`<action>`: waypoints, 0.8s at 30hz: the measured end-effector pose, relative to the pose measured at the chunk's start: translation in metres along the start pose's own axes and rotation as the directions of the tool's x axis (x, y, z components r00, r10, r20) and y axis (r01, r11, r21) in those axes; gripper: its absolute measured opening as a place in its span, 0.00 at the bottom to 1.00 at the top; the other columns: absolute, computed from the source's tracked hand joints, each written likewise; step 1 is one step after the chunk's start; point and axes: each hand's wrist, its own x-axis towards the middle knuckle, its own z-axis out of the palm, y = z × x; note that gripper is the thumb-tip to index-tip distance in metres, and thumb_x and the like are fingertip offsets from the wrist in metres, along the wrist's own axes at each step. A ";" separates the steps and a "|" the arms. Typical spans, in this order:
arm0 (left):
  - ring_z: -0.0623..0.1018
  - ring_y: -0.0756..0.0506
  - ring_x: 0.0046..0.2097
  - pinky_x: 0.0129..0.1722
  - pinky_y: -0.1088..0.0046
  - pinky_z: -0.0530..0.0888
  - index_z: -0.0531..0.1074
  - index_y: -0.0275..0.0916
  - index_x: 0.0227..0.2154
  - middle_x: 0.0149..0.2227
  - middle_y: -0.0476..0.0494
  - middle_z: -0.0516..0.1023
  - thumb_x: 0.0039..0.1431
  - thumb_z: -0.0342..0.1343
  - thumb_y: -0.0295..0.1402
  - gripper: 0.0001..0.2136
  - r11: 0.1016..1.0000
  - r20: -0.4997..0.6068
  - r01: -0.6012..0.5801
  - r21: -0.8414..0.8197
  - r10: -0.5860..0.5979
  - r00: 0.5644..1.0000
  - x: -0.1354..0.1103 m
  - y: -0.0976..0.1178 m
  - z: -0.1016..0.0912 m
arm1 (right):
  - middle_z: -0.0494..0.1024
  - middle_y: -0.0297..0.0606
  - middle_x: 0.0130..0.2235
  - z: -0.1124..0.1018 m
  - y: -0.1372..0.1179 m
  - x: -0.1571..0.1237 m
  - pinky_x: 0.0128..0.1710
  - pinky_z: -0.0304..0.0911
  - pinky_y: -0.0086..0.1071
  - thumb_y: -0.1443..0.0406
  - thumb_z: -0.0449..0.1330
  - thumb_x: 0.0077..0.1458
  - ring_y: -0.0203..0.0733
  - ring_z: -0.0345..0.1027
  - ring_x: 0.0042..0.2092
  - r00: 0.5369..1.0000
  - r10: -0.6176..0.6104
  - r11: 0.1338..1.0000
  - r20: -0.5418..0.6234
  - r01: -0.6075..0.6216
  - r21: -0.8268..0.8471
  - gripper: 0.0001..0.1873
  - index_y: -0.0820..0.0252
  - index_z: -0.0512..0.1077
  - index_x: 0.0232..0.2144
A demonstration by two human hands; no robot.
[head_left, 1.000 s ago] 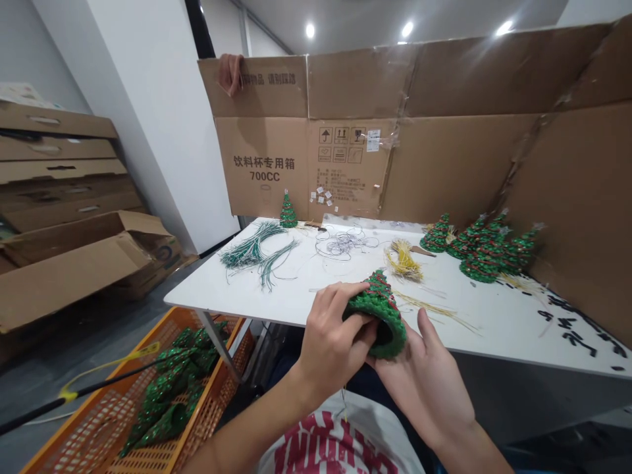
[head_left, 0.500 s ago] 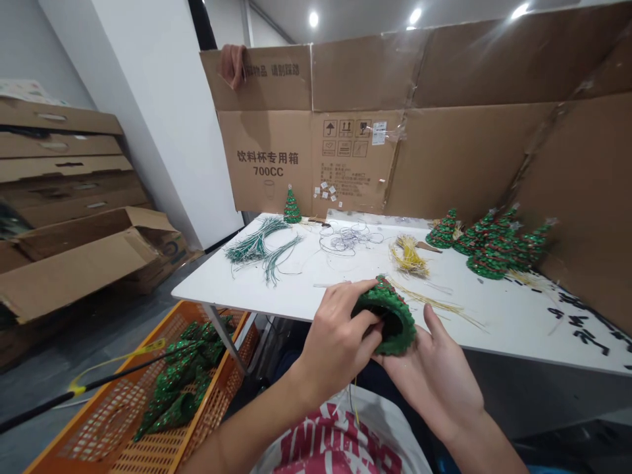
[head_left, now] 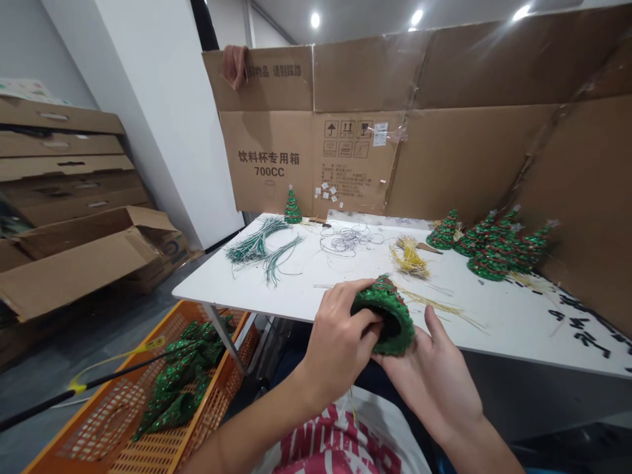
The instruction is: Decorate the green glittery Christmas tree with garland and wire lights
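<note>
In the head view, the person is holding a small green tree [head_left: 395,304] just over the near edge of the white desk [head_left: 291,296], its hollow base tilting toward them. The left hand [head_left: 343,326] is pinching the rim, fingers closing on it with one lying over the outside and others reaching into the opening. The right hand [head_left: 434,372] is cupping the tree from below, palm open and thumb standing well clear; its fingertips are hiding behind the tree, so I can't tell how they're bending. Beyond, green strands [head_left: 249,247], a dark wire tangle [head_left: 351,240] and a yellow bundle [head_left: 411,257] are lying across the desk, while several decorated trees [head_left: 494,253] are standing at the right. Below left, an orange crate [head_left: 217,392] is holding green cones [head_left: 160,398].
</note>
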 end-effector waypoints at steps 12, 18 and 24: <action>0.83 0.34 0.54 0.51 0.53 0.83 0.81 0.36 0.36 0.58 0.33 0.81 0.66 0.62 0.22 0.05 0.993 -0.096 -0.058 0.106 0.068 0.993 -0.005 0.003 0.005 | 0.85 0.33 0.56 0.002 0.005 -0.008 0.59 0.75 0.48 0.43 0.60 0.70 0.49 0.73 0.63 0.997 -0.070 0.998 -0.013 0.070 0.001 0.21 0.43 0.82 0.53; 0.82 0.35 0.58 0.56 0.54 0.84 0.78 0.35 0.38 0.61 0.30 0.79 0.68 0.58 0.21 0.06 0.987 -0.009 -0.112 0.114 0.114 0.993 -0.001 0.004 -0.004 | 0.85 0.37 0.57 0.010 0.001 -0.010 0.61 0.73 0.46 0.43 0.61 0.70 0.49 0.72 0.63 0.996 -0.067 0.998 -0.050 0.068 0.015 0.23 0.47 0.83 0.53; 0.81 0.33 0.61 0.60 0.53 0.83 0.77 0.34 0.41 0.62 0.28 0.78 0.70 0.56 0.20 0.07 0.990 0.104 -0.106 0.096 0.096 0.990 0.003 0.006 -0.011 | 0.87 0.37 0.54 0.009 0.002 -0.006 0.57 0.75 0.48 0.43 0.62 0.69 0.48 0.77 0.53 0.996 -0.055 0.998 -0.067 0.056 0.016 0.24 0.46 0.84 0.55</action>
